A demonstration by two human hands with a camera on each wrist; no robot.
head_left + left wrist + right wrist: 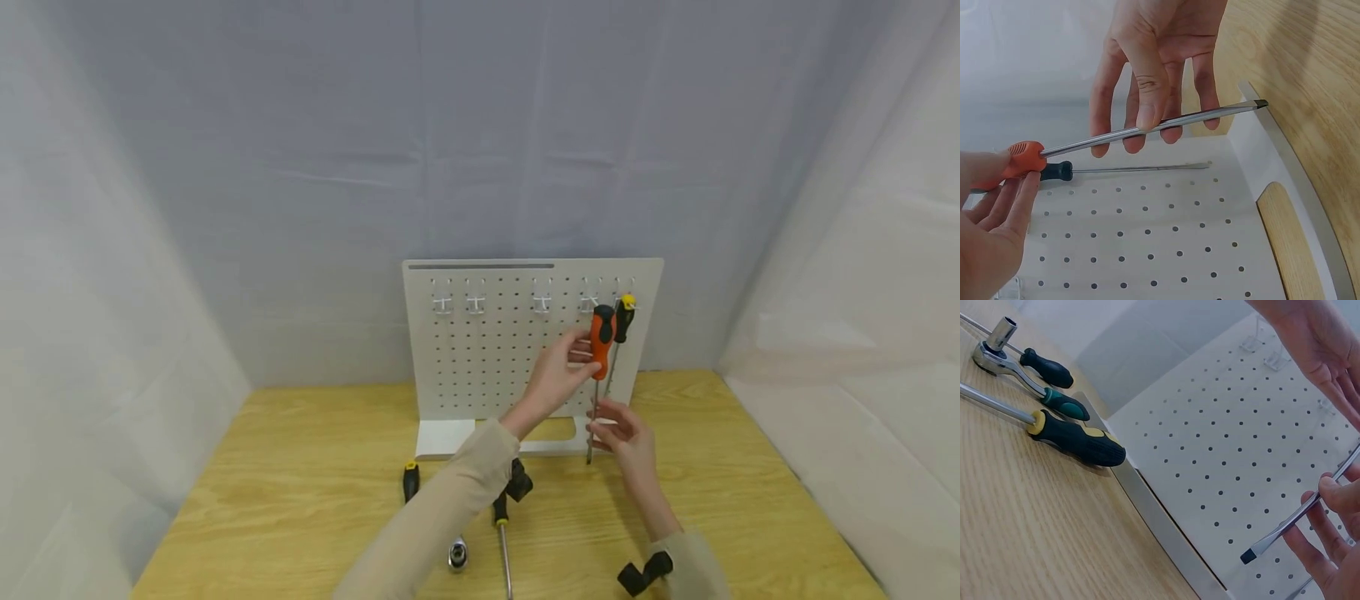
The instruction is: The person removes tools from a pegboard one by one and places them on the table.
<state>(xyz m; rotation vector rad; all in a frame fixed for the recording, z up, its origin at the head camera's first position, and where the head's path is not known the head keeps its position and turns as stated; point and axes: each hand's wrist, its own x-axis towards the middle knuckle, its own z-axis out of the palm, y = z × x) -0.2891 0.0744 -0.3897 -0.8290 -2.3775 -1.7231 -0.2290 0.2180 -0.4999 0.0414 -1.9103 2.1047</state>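
An orange-and-black flathead screwdriver (603, 343) stands upright before the right part of the white pegboard (495, 375), tip down. My left hand (558, 372) pinches its handle near the lower end. Lower down, my right hand (628, 437) holds the metal shaft between thumb and fingers, which the left wrist view shows clearly. The dark flat tip (1261, 104) sticks out past the right fingers. Just behind hangs a second screwdriver (625, 321) with a black-and-yellow handle, on the rightmost hook. The hook (589, 305) beside it is right at the top of the orange handle.
More hooks (475, 305) line the board's upper left and middle. On the wooden table (315, 467) in front lie a ratchet wrench (1019, 369) with a socket, a yellow-and-black screwdriver (1079, 437) and another dark-handled screwdriver (1047, 367). My left forearm partly covers them in the head view.
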